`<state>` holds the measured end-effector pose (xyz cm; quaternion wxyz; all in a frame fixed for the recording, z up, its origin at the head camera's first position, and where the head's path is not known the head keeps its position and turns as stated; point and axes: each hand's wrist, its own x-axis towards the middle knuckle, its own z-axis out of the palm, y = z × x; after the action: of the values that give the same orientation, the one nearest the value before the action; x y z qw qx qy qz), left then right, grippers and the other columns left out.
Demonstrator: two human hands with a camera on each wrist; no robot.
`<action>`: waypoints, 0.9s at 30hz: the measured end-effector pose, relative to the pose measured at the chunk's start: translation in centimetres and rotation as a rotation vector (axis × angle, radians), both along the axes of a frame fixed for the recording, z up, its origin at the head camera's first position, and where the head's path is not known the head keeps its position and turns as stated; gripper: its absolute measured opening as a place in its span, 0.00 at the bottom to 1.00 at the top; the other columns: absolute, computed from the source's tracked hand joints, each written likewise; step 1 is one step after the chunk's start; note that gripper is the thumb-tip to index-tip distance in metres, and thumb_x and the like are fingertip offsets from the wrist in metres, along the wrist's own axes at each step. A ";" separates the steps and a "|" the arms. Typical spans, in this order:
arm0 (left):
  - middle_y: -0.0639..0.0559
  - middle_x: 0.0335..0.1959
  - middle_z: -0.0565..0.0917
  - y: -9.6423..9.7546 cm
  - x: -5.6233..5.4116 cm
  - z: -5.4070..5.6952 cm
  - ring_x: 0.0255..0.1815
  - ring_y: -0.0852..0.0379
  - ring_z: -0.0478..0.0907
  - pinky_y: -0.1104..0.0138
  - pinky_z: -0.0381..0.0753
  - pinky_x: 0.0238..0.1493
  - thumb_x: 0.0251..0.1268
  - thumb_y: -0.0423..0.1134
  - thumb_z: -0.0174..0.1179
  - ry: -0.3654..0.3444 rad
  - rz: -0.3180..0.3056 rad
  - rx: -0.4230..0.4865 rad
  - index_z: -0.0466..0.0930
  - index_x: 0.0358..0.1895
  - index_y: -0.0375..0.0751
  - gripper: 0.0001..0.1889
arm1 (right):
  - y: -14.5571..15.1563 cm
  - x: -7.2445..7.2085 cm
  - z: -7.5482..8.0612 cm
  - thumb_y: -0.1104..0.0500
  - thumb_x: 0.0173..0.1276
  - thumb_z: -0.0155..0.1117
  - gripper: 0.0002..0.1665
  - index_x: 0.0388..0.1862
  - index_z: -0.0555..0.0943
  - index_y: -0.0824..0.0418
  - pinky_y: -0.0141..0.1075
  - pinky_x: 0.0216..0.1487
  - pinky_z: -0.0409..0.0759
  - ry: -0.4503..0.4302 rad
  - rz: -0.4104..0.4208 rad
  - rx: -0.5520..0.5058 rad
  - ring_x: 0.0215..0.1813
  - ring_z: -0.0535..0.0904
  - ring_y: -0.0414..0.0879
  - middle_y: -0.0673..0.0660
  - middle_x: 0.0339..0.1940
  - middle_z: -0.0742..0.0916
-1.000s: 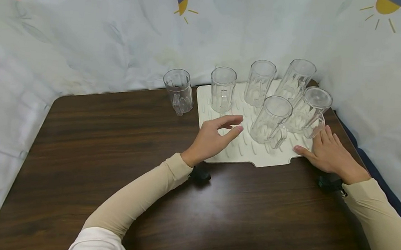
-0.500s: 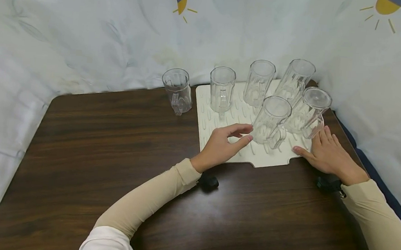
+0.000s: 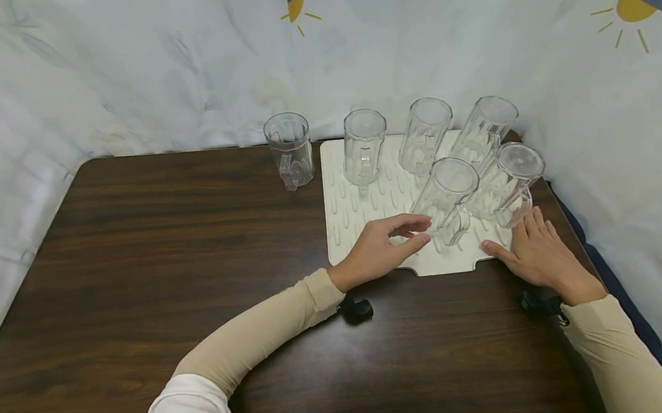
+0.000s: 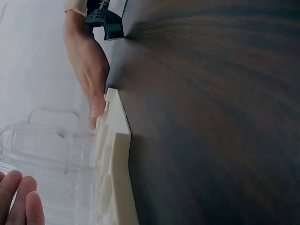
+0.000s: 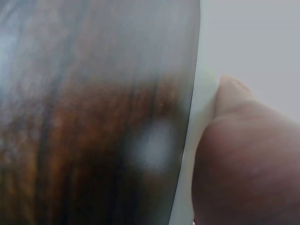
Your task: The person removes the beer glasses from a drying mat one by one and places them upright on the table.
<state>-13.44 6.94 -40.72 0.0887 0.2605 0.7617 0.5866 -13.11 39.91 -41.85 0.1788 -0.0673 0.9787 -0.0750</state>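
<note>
My left hand [image 3: 383, 246] hovers over the front of a cream drying board [image 3: 343, 201], thumb and loosely bent fingers apart. Its fingertips come right up to the lower left side of the front clear glass mug [image 3: 445, 199]. My right hand [image 3: 543, 252] lies with straight fingers at the board's right front corner, thumb along the front edge. Just beyond its fingertips stands another handled mug [image 3: 510, 182]. In the left wrist view, my left fingers [image 4: 23, 201] show beside a mug [image 4: 47, 145]. The right wrist view has my right thumb [image 5: 248, 164] against the pale board edge.
More clear mugs stand along the board's back: one at left [image 3: 363, 147], one in the middle [image 3: 425, 136], one at right [image 3: 484, 134]. A separate mug [image 3: 290, 151] stands on the dark wooden table [image 3: 188, 240], left of the board. A patterned white curtain [image 3: 173, 58] hangs behind.
My left hand has moved right and slightly toward me, from over the board's left part to the front mug's side. My right hand stays at the corner.
</note>
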 end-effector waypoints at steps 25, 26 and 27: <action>0.44 0.63 0.86 3.8 -0.3 0.1 0.61 0.56 0.87 0.75 0.85 0.60 0.75 0.39 0.63 -0.130 -0.113 0.110 0.80 0.67 0.42 0.21 | -0.2 0.2 0.3 0.28 0.80 0.43 0.66 0.77 0.38 0.87 0.74 0.81 0.40 -0.009 -0.015 -0.011 0.82 0.32 0.80 0.84 0.80 0.38; 0.45 0.64 0.86 3.9 -0.3 0.0 0.61 0.57 0.87 0.75 0.85 0.59 0.75 0.39 0.63 -0.131 -0.115 0.105 0.79 0.68 0.42 0.21 | -0.2 0.3 0.3 0.28 0.80 0.43 0.65 0.77 0.38 0.87 0.74 0.81 0.40 -0.008 -0.016 -0.014 0.83 0.32 0.80 0.84 0.80 0.38; 0.45 0.65 0.85 3.9 -0.3 0.0 0.62 0.56 0.86 0.75 0.85 0.60 0.75 0.39 0.63 -0.134 -0.120 0.105 0.79 0.68 0.41 0.22 | -0.2 0.3 0.3 0.28 0.80 0.43 0.65 0.77 0.38 0.87 0.74 0.81 0.40 -0.008 -0.017 -0.015 0.83 0.32 0.80 0.84 0.80 0.38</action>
<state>-13.77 10.88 -40.77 0.1606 0.2701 0.7053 0.6354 -12.85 39.70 -41.53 0.1815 -0.0603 0.9779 -0.0842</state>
